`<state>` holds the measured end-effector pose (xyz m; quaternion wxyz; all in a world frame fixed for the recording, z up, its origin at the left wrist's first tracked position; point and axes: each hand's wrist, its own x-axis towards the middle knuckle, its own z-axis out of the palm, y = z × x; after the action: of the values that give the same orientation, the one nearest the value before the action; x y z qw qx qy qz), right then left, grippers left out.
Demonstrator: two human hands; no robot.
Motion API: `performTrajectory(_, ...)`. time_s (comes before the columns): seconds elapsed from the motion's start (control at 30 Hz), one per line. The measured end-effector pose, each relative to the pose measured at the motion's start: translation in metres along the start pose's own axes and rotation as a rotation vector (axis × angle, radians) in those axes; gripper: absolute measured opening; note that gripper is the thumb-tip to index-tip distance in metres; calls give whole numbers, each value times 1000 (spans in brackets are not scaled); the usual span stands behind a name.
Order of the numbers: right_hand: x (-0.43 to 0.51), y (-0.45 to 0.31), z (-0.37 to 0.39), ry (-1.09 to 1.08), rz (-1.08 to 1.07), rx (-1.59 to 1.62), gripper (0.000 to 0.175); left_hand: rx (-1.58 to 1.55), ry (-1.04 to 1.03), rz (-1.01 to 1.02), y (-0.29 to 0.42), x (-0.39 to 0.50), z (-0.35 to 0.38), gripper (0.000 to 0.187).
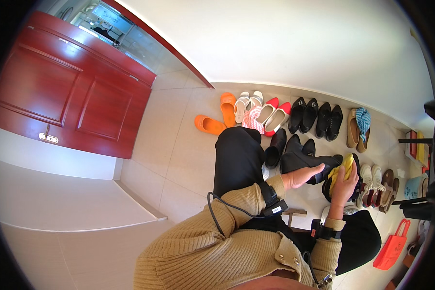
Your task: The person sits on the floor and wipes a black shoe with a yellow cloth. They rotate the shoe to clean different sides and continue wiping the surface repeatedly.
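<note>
My left hand grips a black leather ankle boot by its shaft, thumb uppermost, the other fingers mostly hidden. The boot is held sideways above the floor, its toe pointing right. In my right hand is a bunched yellow cloth, next to the boot's toe; whether the two touch I cannot tell. Another black boot stands on the floor by my left knee. Behind the held boot a black shoe with a metal ornament shows in part. Dark footwear lies partly hidden under the cloth.
Along the white wall stand orange slippers, white sandals, red-toed flats, black shoes and tan flats with a blue cloth. White sneakers, a rack and a red bag are on the right. A red door stands left.
</note>
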<state>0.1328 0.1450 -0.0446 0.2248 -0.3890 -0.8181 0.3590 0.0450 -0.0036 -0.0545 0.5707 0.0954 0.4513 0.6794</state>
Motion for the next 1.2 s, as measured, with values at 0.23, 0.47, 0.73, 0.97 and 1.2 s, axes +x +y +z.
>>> performTrajectory(0.23,-5,-18,0,8,-265,-148,43,-33,156,246,8,-7,5,49)
performTrajectory(0.47,-15,-18,-4,38,-477,-163,37,-447,228,232,31,-6,5,54)
performTrajectory(0.73,-17,-6,-6,-89,-146,-70,29,-531,296,405,47,-13,0,53)
performTrajectory(0.97,-11,-26,-21,99,-241,98,30,-467,252,364,41,-12,6,51)
performTrajectory(1.2,-19,-32,-8,34,-426,13,33,-397,173,279,32,-8,7,47)
